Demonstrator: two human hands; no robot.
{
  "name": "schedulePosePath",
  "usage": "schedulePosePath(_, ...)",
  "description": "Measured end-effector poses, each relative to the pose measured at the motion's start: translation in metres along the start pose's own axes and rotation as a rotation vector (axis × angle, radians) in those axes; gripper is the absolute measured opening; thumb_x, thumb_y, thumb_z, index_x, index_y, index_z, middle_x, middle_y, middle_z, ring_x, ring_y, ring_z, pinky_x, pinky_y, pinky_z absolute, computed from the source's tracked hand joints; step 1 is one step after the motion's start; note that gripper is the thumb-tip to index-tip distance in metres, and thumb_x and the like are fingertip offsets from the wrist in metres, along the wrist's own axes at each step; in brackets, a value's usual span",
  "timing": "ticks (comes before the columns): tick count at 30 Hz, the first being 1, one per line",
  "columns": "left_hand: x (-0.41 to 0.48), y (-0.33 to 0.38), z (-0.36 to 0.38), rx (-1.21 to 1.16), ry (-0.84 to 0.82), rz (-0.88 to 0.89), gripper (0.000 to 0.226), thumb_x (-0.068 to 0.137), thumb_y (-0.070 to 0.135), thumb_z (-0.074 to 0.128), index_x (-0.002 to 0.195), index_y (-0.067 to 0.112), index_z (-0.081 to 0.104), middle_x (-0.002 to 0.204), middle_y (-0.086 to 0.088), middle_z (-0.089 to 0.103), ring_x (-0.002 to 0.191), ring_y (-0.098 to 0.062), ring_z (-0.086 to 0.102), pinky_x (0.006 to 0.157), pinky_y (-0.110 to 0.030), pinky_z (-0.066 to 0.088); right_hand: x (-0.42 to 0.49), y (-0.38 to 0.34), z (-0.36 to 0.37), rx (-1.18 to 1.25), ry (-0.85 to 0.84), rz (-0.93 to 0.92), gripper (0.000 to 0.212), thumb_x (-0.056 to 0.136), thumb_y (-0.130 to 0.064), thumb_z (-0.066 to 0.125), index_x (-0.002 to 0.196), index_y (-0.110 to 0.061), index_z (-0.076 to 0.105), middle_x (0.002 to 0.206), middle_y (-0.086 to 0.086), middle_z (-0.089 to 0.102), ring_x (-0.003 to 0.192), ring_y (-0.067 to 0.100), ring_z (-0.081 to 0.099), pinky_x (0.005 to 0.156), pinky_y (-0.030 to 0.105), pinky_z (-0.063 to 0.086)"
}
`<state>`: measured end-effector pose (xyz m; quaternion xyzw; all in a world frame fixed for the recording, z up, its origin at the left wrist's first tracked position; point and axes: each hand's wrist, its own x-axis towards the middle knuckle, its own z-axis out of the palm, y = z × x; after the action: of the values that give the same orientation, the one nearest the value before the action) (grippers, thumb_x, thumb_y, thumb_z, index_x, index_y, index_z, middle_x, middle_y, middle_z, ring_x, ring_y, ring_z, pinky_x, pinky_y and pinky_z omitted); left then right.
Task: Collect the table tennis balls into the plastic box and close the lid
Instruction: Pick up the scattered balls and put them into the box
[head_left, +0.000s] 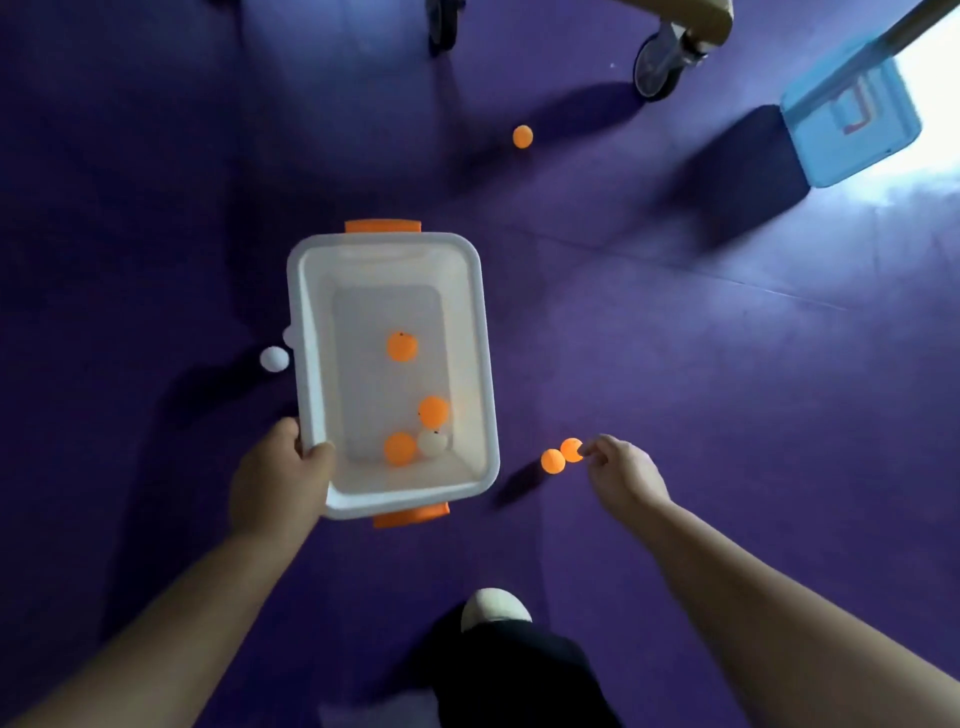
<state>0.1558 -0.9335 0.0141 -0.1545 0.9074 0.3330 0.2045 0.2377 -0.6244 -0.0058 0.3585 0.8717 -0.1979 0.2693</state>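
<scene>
Table tennis balls are only partly gathered, so I judge this to be mid-collection, with the lid step not yet reached. Just left of the plastic box (298, 291), a white ball (274, 358) lies on the floor (130, 208). A second pale shape (287, 335) against the box's left wall is mostly hidden, and I take it for another ball. My left hand (275, 483) grips the box's near-left corner, fingers wrapped over the rim. I cannot tell whether the box rests on the floor or is lifted.

Inside the box sit 3 orange balls (401, 346) and 1 cream ball (432, 442), mostly toward its near end. Well beyond the box's far end lies a lone orange ball (522, 136).

Just right of the box's near end, a loose orange ball (552, 460) lies beside the held orange ball (571, 449). My right hand (623, 478) has that one in narrow fingers, pinched at the tips.

Next I would carry it over the box's right rim and release it without nudging its neighbour into a roll. At least 3 more pickups follow. I see nothing I can identify as the lid.
</scene>
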Motion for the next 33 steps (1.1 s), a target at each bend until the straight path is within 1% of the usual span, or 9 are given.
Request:
schedulePosePath(6,0.043,0.002,0.057,-0.014,0.045,0.115,0.024,0.084,0.017,0.053,0.065,0.008,0.042,0.059,-0.006,0.049,0.055,-0.024,0.045,0.049,-0.031,0.032,0.062,0.037,0.054,-0.079,0.029,-0.010,0.048,0.091,-0.009,0.040,0.130,-0.036,0.048,0.126,-0.001,0.044,0.091,0.023,0.050,0.065,0.030,0.040)
schedulePosePath(9,0.055,0.006,0.073,-0.020,0.065,0.155,0.023,0.084,0.018,0.054,0.068,0.004,0.045,0.060,-0.007,0.052,0.058,-0.027,0.049,0.052,-0.033,0.036,0.082,0.048,0.075,-0.145,0.023,-0.086,0.056,0.092,-0.009,0.046,0.138,-0.040,0.038,0.140,-0.002,0.033,0.117,0.021,0.043,0.070,0.030,0.041)
schedulePosePath(12,0.060,0.012,0.081,-0.043,0.071,0.187,0.020,0.085,0.017,0.054,0.077,0.000,0.052,0.064,-0.010,0.057,0.062,-0.027,0.054,0.057,-0.034,0.040,0.097,0.055,0.088,-0.240,0.003,-0.136,0.062,0.089,-0.003,0.050,0.137,-0.040,0.039,0.144,-0.004,0.026,0.126,0.020,0.036,0.071,0.029,0.039)
schedulePosePath(17,0.060,0.018,0.082,-0.058,0.104,0.223,0.017,0.086,0.015,0.054,0.080,0.000,0.055,0.067,-0.005,0.055,0.064,-0.023,0.054,0.058,-0.032,0.042,0.108,0.069,0.100,-0.144,0.031,-0.143,0.031,0.091,-0.008,0.047,0.119,-0.021,0.051,0.123,0.003,0.040,0.111,0.024,0.040,0.071,0.031,0.039)
schedulePosePath(20,0.060,0.011,0.074,-0.073,0.094,0.205,0.016,0.085,0.017,0.055,0.076,0.005,0.055,0.073,-0.009,0.061,0.072,-0.031,0.061,0.063,-0.039,0.051,0.100,0.072,0.100,0.035,0.145,-0.004,0.010,0.089,-0.010,0.039,0.095,-0.010,0.047,0.103,0.007,0.044,0.091,0.027,0.040,0.070,0.033,0.035)
schedulePosePath(22,0.060,0.008,0.068,-0.066,0.098,0.188,0.016,0.083,0.022,0.055,0.076,0.008,0.056,0.080,-0.014,0.065,0.072,-0.033,0.063,0.067,-0.046,0.055,0.095,0.068,0.099,0.071,0.241,0.014,0.011,0.091,-0.017,0.038,0.082,-0.012,0.038,0.091,0.007,0.050,0.079,0.028,0.040,0.065,0.033,0.033)
schedulePosePath(25,0.059,0.005,0.063,-0.060,0.120,0.181,0.020,0.078,0.027,0.055,0.068,0.010,0.050,0.082,-0.019,0.062,0.066,-0.034,0.058,0.062,-0.042,0.049,0.089,0.054,0.101,0.012,0.219,-0.089,0.023,0.095,-0.040,0.038,0.089,-0.019,0.034,0.082,0.002,0.055,0.073,0.032,0.046,0.060,0.032,0.031)
schedulePosePath(29,0.054,0.003,0.059,-0.042,0.141,0.177,0.021,0.081,0.019,0.057,0.065,0.010,0.047,0.082,-0.021,0.061,0.067,-0.035,0.055,0.062,-0.040,0.045,0.087,0.039,0.119,-0.241,0.062,-0.261,0.039,0.092,-0.047,0.044,0.122,-0.023,0.038,0.109,0.002,0.063,0.097,0.029,0.062,0.064,0.032,0.036)
schedulePosePath(33,0.047,-0.001,0.051,0.019,0.124,0.189,0.015,0.084,0.018,0.057,0.078,0.004,0.057,0.081,-0.014,0.063,0.069,-0.032,0.061,0.062,-0.043,0.049,0.079,0.018,0.108,-0.040,0.215,-0.254,0.030,0.091,-0.045,0.046,0.108,-0.020,0.043,0.097,0.001,0.067,0.087,0.030,0.063,0.061,0.030,0.035)
